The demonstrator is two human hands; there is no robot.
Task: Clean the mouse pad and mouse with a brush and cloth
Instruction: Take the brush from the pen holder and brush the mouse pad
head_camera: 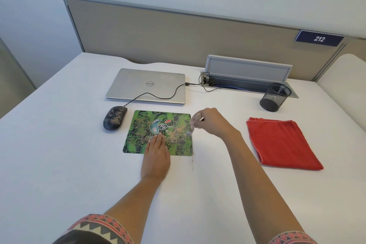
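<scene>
A green patterned mouse pad (142, 125) lies on the white desk, with brownish dust on its right half. My left hand (156, 154) presses flat on the pad's lower middle, fingers straight. My right hand (210, 121) grips a small brush (191, 127) at the pad's right edge; the brush is blurred, with its bristles down on the pad. A black wired mouse (114, 118), speckled with dust, sits just left of the pad. A folded red cloth (281, 142) lies to the right, apart from both hands.
A closed silver laptop (146, 85) lies behind the pad, with the mouse cable running across it to an open cable box (247, 77). A black mesh pen cup (274, 97) stands at the back right. Dust specks (192, 162) lie on the desk below the pad's right corner.
</scene>
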